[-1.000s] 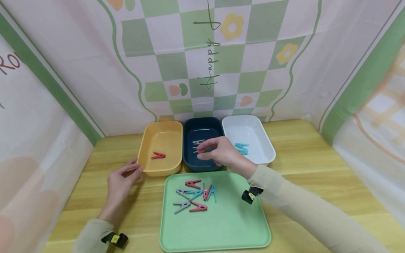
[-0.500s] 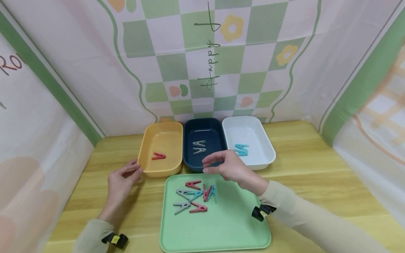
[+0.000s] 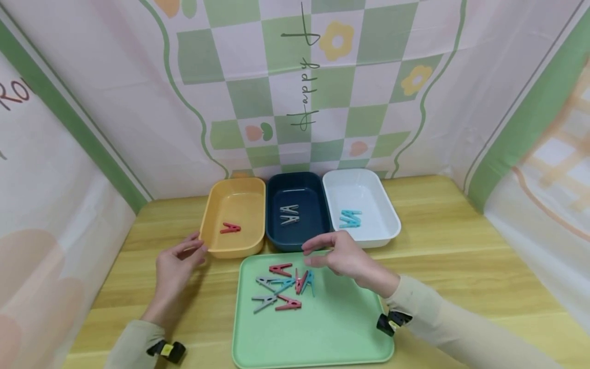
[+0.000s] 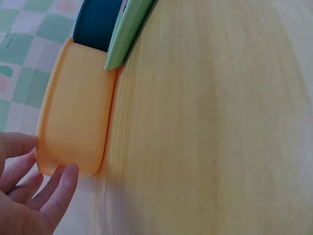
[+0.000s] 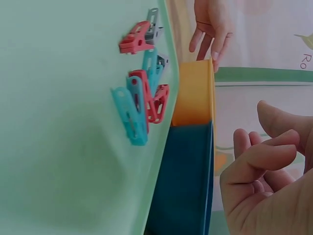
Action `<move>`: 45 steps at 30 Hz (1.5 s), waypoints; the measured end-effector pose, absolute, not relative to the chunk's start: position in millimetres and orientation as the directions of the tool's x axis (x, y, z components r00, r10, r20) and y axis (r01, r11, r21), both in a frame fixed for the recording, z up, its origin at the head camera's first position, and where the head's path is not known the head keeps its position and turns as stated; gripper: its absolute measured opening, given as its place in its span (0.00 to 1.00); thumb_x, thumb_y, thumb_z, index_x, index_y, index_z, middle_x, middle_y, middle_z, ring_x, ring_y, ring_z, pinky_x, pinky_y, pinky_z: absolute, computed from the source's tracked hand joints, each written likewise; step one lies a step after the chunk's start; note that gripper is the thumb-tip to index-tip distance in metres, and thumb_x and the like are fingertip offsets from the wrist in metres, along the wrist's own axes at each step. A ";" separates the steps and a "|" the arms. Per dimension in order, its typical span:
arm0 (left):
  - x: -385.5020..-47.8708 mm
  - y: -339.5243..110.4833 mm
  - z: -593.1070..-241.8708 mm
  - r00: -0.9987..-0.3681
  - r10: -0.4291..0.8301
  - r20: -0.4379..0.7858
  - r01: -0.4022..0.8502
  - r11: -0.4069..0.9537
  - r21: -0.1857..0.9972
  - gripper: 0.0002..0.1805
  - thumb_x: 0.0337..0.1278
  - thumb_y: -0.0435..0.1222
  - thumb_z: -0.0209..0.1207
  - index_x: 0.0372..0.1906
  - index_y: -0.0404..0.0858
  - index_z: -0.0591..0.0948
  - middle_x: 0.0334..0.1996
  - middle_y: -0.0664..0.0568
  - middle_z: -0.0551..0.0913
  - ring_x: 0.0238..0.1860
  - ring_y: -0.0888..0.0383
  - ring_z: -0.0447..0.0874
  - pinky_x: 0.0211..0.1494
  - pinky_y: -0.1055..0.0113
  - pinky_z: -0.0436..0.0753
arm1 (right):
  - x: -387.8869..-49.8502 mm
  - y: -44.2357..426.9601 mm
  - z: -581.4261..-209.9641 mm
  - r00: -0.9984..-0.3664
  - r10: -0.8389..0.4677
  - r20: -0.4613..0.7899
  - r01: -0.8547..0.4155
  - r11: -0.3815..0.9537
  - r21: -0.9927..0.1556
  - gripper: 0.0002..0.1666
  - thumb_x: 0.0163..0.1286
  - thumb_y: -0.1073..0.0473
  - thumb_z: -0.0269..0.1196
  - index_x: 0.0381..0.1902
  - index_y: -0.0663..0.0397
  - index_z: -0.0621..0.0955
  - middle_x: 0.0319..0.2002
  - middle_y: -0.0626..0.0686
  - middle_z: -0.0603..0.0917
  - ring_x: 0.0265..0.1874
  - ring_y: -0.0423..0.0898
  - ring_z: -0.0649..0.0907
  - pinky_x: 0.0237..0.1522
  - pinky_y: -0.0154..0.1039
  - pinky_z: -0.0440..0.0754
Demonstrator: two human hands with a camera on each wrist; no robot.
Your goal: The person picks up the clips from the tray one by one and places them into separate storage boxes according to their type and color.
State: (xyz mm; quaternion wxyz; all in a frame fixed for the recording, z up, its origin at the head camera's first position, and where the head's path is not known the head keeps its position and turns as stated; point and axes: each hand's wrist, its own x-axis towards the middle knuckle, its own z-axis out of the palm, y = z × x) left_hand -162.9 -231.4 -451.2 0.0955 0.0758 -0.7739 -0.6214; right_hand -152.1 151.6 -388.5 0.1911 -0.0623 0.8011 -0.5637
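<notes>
My left hand (image 3: 180, 264) touches the near left corner of the yellow tray (image 3: 237, 251) with its fingertips, which meet the tray's end in the left wrist view. Over the far edge of the green tray (image 3: 318, 338) hovers my right hand (image 3: 345, 259), holding nothing, thumb and fingers apart. Just left of it on the green tray lie several clothespins: a red clothespin (image 3: 289, 303), a grey clothespin (image 3: 264, 302) and a blue clothespin (image 3: 309, 283) among them. One red clothespin (image 3: 230, 227) is in the yellow tray.
A dark blue tray (image 3: 298, 177) with two grey clothespins (image 3: 290, 220) stands between the yellow tray and a white tray (image 3: 392, 223). Blue clothespins (image 3: 350, 221) lie in the white one. Behind them hangs a patterned cloth (image 3: 295, 77); the table (image 3: 461, 256) is wood-grained.
My right hand has drawn back from above the dark blue tray toward the green tray, uncovering the two grey clothespins there. My left hand keeps its place.
</notes>
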 end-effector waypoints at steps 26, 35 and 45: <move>-163.4 -232.1 -451.2 -0.973 -0.225 0.045 -0.016 0.262 0.965 0.16 0.66 0.29 0.70 0.54 0.24 0.85 0.68 0.42 0.80 0.42 0.67 0.89 0.44 0.67 0.93 | -145.9 166.0 -411.5 -0.922 -0.273 -0.274 0.155 0.389 -0.908 0.21 0.66 0.60 0.76 0.55 0.58 0.87 0.49 0.52 0.88 0.12 0.42 0.60 0.15 0.31 0.57; -163.6 -232.8 -450.8 -0.974 -0.225 0.036 -0.021 0.246 0.969 0.16 0.66 0.28 0.70 0.54 0.24 0.85 0.69 0.42 0.79 0.42 0.67 0.89 0.45 0.67 0.92 | -148.2 164.9 -417.1 -0.930 -0.252 -0.269 0.133 0.452 -0.882 0.20 0.64 0.60 0.77 0.54 0.57 0.89 0.49 0.50 0.88 0.38 0.51 0.77 0.26 0.35 0.68; -163.5 -232.5 -450.4 -0.973 -0.228 0.025 -0.029 0.231 0.972 0.16 0.65 0.27 0.69 0.55 0.23 0.84 0.69 0.42 0.79 0.43 0.68 0.89 0.46 0.67 0.92 | -152.5 155.9 -424.2 -0.931 -0.229 -0.283 0.130 0.517 -0.846 0.22 0.56 0.67 0.79 0.51 0.54 0.90 0.44 0.48 0.90 0.54 0.53 0.82 0.59 0.57 0.81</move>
